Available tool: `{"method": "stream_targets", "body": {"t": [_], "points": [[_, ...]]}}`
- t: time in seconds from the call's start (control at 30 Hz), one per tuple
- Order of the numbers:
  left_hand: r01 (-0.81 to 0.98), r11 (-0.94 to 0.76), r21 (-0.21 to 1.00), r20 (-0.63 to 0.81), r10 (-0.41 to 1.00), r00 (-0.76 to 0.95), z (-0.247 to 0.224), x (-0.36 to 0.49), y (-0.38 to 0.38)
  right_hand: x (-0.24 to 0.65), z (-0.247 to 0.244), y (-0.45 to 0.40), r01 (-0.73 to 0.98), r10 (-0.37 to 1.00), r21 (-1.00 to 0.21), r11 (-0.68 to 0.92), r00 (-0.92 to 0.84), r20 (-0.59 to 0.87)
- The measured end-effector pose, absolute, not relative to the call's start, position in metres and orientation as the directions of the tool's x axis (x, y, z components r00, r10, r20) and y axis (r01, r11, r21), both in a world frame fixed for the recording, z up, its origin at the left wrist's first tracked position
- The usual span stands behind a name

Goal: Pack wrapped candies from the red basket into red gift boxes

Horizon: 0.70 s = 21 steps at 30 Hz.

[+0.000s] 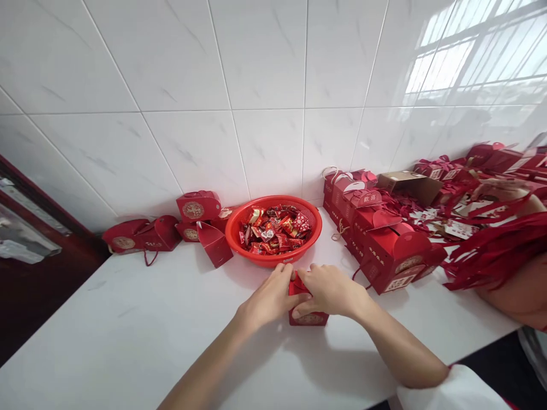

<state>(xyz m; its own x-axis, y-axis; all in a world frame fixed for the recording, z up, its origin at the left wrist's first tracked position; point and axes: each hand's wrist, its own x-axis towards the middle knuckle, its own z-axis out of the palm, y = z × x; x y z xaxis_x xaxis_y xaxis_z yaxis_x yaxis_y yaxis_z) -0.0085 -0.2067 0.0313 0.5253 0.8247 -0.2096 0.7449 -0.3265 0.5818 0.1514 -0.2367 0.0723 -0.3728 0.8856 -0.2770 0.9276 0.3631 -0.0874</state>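
Observation:
A small red gift box (308, 319) with a gold emblem stands on the white table, directly in front of the basket. My left hand (273, 293) grips its left side and top. My right hand (329, 290) wraps over the top from the right, its thumb near the left thumb on the front. Both hands cover most of the lid, so the flaps hardly show. Just behind the box sits an orange-red plastic basket (317, 230) holding many wrapped candies (277, 230).
Several red gift boxes (199, 206) stand at the back left against the tiled wall (269, 148). A row of red boxes (384, 250) lines the right. Further right are an open cardboard carton (410, 185), red ribbons (504, 250) and another person's arm.

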Motion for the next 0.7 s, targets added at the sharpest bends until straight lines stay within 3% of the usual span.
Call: {"method": "stream_targets", "body": {"t": [0.2, 0.43, 0.53, 0.63, 0.7], "points": [[0.799, -0.368, 0.476, -0.184, 0.847, 0.500, 0.037, -0.006, -0.205, 0.130, 0.058, -0.241, 0.947, 0.932, -0.096, 0.307, -0.320, -0.168], [0.640, -0.433, 0.635, -0.183, 0.720, 0.669, 0.063, -0.036, -0.199, 0.144, 0.041, -0.253, 0.927, 0.952, -0.234, 0.294, -0.305, -0.011], [0.569, -0.433, 0.699, -0.072, 0.749, 0.659, 0.076, -0.048, -0.196, 0.174, 0.077, -0.267, 0.874, 0.927, -0.319, 0.367, -0.371, 0.049], [0.540, -0.486, 0.688, 0.102, 0.800, 0.591, 0.073, -0.055, -0.186, 0.213, 0.136, -0.279, 0.820, 0.891, -0.368, 0.438, -0.343, 0.298], [0.543, -0.523, 0.657, 0.211, 0.820, 0.533, 0.061, -0.056, -0.174, 0.243, 0.178, -0.276, 0.848, 0.858, -0.346, 0.402, -0.216, 0.467]]}}
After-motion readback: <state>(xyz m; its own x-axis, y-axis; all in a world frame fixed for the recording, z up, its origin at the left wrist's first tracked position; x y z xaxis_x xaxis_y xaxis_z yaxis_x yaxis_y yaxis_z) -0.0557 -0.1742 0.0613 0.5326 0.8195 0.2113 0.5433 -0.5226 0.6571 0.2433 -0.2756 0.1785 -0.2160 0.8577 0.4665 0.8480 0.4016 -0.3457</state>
